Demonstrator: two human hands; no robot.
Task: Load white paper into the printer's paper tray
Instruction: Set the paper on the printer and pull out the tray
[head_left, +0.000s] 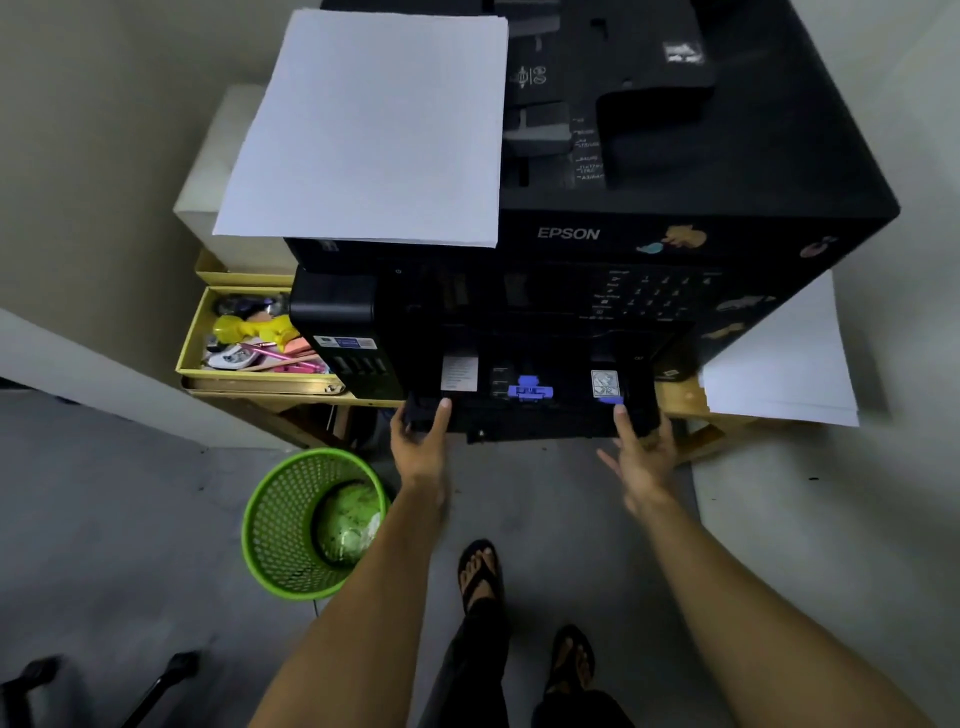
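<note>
Both hands hold the black paper tray (530, 415) at the front bottom of the printer (675, 218). The left hand (421, 447) grips its left corner, thumb on top. The right hand (641, 452) grips its right corner. The white paper (374, 130) lies up on the printer's top, well apart from both hands.

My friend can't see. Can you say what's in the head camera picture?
Two hands, left hand and right hand, grip the front of a black printer's pulled-out paper tray. White paper lies on top; a green bin stands below.
</note>
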